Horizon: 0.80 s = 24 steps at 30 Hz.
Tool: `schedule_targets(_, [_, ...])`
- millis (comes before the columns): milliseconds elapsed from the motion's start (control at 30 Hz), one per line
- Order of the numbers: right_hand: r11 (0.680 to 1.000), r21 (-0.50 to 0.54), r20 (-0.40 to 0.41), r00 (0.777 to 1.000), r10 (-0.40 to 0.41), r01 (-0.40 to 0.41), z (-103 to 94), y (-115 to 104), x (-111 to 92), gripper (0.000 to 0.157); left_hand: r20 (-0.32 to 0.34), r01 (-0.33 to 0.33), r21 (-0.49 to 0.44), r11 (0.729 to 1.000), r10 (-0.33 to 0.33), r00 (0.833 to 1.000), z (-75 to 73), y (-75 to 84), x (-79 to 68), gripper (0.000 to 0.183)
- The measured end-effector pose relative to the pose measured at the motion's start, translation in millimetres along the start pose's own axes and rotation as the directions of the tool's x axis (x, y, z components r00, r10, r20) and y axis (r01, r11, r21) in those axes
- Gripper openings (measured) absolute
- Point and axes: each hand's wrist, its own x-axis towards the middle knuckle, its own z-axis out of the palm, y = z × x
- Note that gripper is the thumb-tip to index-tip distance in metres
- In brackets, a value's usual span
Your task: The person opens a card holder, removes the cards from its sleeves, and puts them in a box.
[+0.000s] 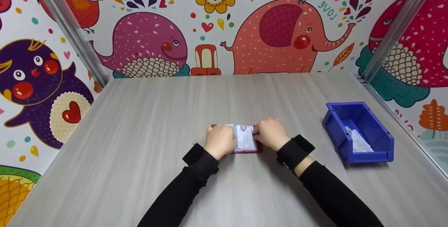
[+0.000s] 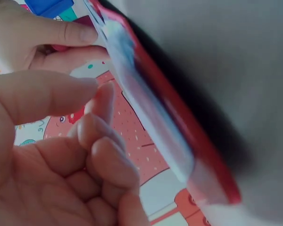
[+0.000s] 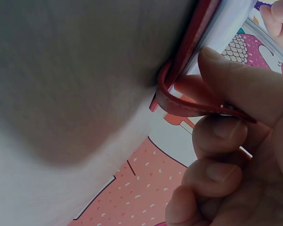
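Observation:
A red card holder [image 1: 259, 146] lies open on the table, its clear sleeves [image 1: 246, 139] showing a pale printed card. Over its left part is my left hand [image 1: 220, 141]. In the left wrist view that hand's [image 2: 70, 136] fingers are curled and thumb and forefinger tips meet, with nothing visible between them; the holder [image 2: 179, 127] is beside them. My right hand [image 1: 272, 133] grips the holder's right edge. In the right wrist view its thumb [image 3: 226, 70] lies against the sleeves, and a bent red strap [image 3: 184, 106] runs in among the fingers.
To the right stands a blue plastic bin [image 1: 371, 157] with white cards [image 1: 360, 142] inside. The grey wood-grain table [image 1: 140, 122] is bordered by walls [image 1: 217, 38] printed with cartoon animals. Metal posts [image 1: 71, 31] rise at the back corners.

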Motion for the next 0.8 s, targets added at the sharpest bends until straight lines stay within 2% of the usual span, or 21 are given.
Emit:
schedule_targets(300, [1.000,0.003,-0.012,1.000,-0.014,0.014,0.7,0.4,-1.5,0.010,0.040,0.009,0.047,0.999,-0.011,0.999,8.8,5.6,-0.4,0.023])
schedule_targets(567, [1.000,0.005,-0.011,1.000,-0.004,0.004,1.0,-0.9,-1.1,0.008,0.041,0.014,0.041,0.999,-0.016,0.999,7.5,6.0,-1.1,0.023])
schedule_targets(800, [1.000,0.006,-0.006,1.000,-0.011,0.012,0.8,-1.9,-1.1,0.005,0.070,0.043,0.038,0.998,-0.045,0.997,6.4,7.2,-0.9,0.022])
